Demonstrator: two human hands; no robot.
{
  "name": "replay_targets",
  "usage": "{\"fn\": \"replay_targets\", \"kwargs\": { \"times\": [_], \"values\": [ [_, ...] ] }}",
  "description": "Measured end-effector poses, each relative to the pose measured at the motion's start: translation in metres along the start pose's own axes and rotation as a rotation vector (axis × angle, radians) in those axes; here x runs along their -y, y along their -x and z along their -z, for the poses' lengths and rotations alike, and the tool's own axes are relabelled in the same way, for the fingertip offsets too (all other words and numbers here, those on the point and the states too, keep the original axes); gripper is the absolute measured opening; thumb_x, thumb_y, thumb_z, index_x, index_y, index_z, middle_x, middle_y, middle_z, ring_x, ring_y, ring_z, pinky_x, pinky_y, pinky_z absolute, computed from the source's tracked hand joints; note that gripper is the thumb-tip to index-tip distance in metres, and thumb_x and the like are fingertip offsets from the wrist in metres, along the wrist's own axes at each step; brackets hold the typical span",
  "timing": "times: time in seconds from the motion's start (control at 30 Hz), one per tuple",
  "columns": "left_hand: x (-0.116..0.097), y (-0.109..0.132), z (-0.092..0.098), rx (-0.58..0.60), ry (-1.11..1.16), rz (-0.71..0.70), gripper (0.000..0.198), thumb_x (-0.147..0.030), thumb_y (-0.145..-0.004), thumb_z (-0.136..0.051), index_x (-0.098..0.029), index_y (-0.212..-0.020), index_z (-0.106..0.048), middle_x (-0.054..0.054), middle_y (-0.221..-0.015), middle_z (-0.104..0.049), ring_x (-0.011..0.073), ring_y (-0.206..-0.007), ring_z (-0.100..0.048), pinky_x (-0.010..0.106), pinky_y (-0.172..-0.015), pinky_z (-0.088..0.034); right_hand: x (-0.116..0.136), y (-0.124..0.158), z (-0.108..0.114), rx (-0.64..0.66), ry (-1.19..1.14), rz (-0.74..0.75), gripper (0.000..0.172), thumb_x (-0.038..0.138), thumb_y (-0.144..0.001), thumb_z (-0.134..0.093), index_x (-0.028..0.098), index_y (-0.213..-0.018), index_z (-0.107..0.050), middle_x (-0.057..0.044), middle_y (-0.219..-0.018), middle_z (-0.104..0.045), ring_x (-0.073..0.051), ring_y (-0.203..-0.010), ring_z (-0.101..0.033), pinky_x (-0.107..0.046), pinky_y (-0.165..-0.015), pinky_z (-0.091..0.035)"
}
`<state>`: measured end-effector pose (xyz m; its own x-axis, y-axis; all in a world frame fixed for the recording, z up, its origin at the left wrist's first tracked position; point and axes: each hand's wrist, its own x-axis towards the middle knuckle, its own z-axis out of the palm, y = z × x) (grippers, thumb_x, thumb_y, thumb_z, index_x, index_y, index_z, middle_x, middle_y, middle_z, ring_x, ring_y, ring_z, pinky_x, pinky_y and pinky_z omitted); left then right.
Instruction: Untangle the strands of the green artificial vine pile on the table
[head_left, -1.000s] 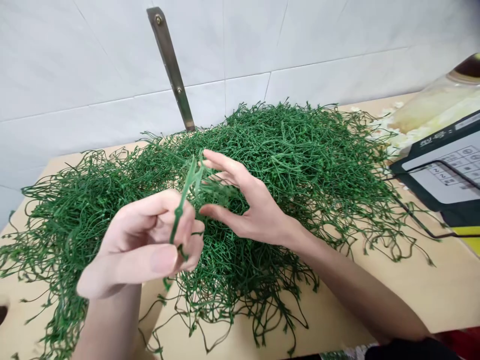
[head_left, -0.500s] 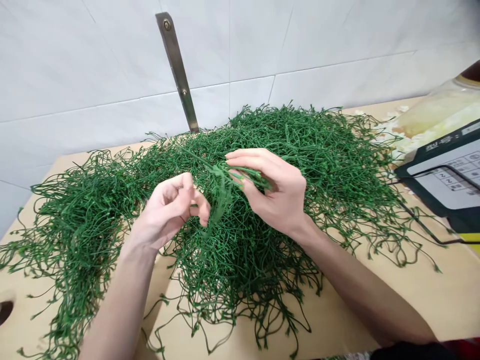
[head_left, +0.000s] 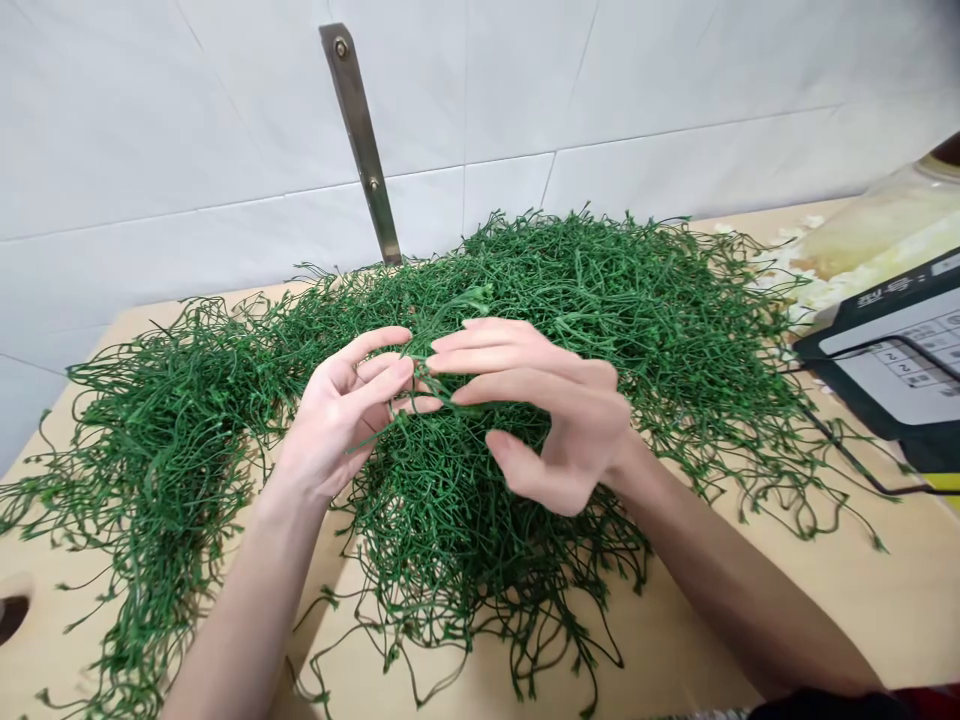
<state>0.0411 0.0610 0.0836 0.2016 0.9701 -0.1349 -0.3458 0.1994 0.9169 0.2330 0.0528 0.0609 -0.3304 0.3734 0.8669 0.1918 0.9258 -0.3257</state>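
Note:
A thick, tangled pile of thin green artificial-looking stems (head_left: 592,280) spreads across the tabletop, with small forked tips. Over its middle, my left hand (head_left: 337,415) pinches a few green stems (head_left: 429,378) between thumb and fingertips. My right hand (head_left: 555,410) is just to the right, its fingers stretched toward those stems and its thumb spread well apart. The right fingertips are at or very near the stems; whether they touch is hard to tell. Some stems lie hidden behind both hands.
The pale wooden table (head_left: 825,590) meets a white tiled wall (head_left: 225,120). A metal strip (head_left: 361,140) with screws rises behind the pile. To the right are a clear container (head_left: 862,235), small white pieces (head_left: 787,265), a dark label board (head_left: 900,350) and a black wire frame (head_left: 847,455).
My right hand has opened from its grip on a small bunch of stems, thumb dropping away. My left hand has moved right and closed its fingertips on stems.

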Motion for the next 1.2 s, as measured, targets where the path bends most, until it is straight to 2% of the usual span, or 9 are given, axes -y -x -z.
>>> {"fn": "replay_targets", "kwargs": {
  "times": [0.1, 0.23, 0.37, 0.5, 0.63, 0.77, 0.9, 1.03, 1.2],
  "values": [
    [0.002, 0.0, 0.001, -0.005, -0.046, -0.024, 0.045, -0.022, -0.059, -0.09, -0.015, -0.098, -0.068, 0.0, -0.07, -0.071, 0.0124, -0.061, -0.068, 0.028, -0.066, -0.063, 0.002, -0.002, 0.0, -0.166, 0.003, -0.112, 0.02, 0.017, -0.074, -0.054, 0.024, -0.086, -0.068, -0.006, -0.093, -0.076, -0.026, -0.093, -0.072, -0.05, -0.09, -0.057],
    [0.004, 0.005, 0.001, 0.007, -0.12, -0.233, 0.042, -0.019, -0.066, -0.086, -0.023, -0.102, -0.065, -0.003, -0.072, -0.068, 0.0109, -0.062, -0.066, 0.026, -0.069, -0.062, 0.003, -0.003, 0.001, -0.344, 0.065, -0.197, 0.013, 0.025, -0.079, -0.056, 0.026, -0.076, -0.068, -0.005, -0.083, -0.074, -0.026, -0.082, -0.07, -0.05, -0.08, -0.055],
    [0.005, 0.011, 0.0, 0.025, -0.247, -0.411, 0.042, -0.016, -0.069, -0.082, -0.027, -0.106, -0.067, 0.004, -0.112, -0.068, 0.0114, -0.073, -0.065, 0.024, -0.064, -0.062, 0.002, -0.004, 0.003, -0.503, 0.045, -0.218, 0.017, 0.019, -0.082, -0.058, 0.025, -0.071, -0.069, -0.003, -0.079, -0.072, -0.022, -0.077, -0.066, -0.043, -0.076, -0.053],
    [0.013, 0.006, 0.004, 0.148, -0.351, -0.407, 0.052, -0.016, -0.074, -0.078, -0.027, -0.123, -0.066, 0.008, -0.136, -0.059, 0.0217, -0.106, -0.064, 0.026, -0.071, -0.064, -0.004, -0.006, 0.005, -0.391, -0.081, -0.533, 0.029, 0.014, -0.084, -0.053, 0.021, -0.06, -0.066, -0.001, -0.064, -0.067, -0.016, -0.065, -0.062, -0.034, -0.067, -0.05],
    [0.016, 0.002, 0.009, 0.192, -0.348, -0.388, 0.052, -0.014, -0.076, -0.076, -0.028, -0.125, -0.064, 0.006, -0.131, -0.063, 0.0258, -0.124, -0.055, 0.025, -0.074, -0.063, -0.009, -0.009, 0.005, -0.303, -0.101, -0.726, 0.029, 0.012, -0.083, -0.053, 0.019, -0.057, -0.065, 0.0, -0.067, -0.069, -0.015, -0.069, -0.064, -0.032, -0.07, -0.05],
    [0.013, 0.003, 0.011, 0.168, -0.4, -0.395, 0.045, -0.013, -0.075, -0.077, -0.028, -0.117, -0.069, 0.004, -0.123, -0.067, 0.0207, -0.118, -0.058, 0.024, -0.083, -0.058, -0.008, -0.009, 0.005, -0.328, -0.03, -0.623, 0.026, 0.011, -0.082, -0.055, 0.019, -0.059, -0.063, -0.001, -0.073, -0.069, -0.016, -0.075, -0.064, -0.033, -0.073, -0.049],
    [0.011, 0.004, 0.011, 0.11, -0.479, -0.333, 0.036, -0.015, -0.076, -0.078, -0.025, -0.11, -0.074, 0.003, -0.12, -0.07, 0.014, -0.102, -0.06, 0.02, -0.085, -0.051, -0.002, -0.008, 0.007, -0.359, 0.117, -0.336, 0.021, 0.014, -0.083, -0.058, 0.02, -0.063, -0.058, -0.001, -0.067, -0.062, -0.015, -0.066, -0.058, -0.034, -0.066, -0.046],
    [0.011, 0.005, 0.007, 0.06, -0.414, -0.274, 0.035, -0.02, -0.078, -0.077, -0.026, -0.112, -0.075, 0.003, -0.114, -0.071, 0.0108, -0.087, -0.059, 0.018, -0.071, -0.049, 0.004, -0.009, 0.007, -0.126, 0.2, -0.053, 0.011, 0.015, -0.081, -0.059, 0.021, -0.072, -0.057, 0.0, -0.065, -0.062, -0.014, -0.061, -0.054, -0.033, -0.062, -0.044],
    [0.009, 0.007, 0.003, -0.011, -0.433, -0.187, 0.028, -0.028, -0.083, -0.072, -0.025, -0.11, -0.076, 0.001, -0.08, -0.067, 0.0061, -0.061, -0.047, 0.017, -0.052, -0.039, 0.004, -0.006, 0.003, 0.169, 0.468, -0.006, 0.004, 0.018, -0.082, -0.06, 0.015, -0.079, -0.061, -0.006, -0.074, -0.067, -0.02, -0.074, -0.058, -0.036, -0.067, -0.043]
  ]
}}
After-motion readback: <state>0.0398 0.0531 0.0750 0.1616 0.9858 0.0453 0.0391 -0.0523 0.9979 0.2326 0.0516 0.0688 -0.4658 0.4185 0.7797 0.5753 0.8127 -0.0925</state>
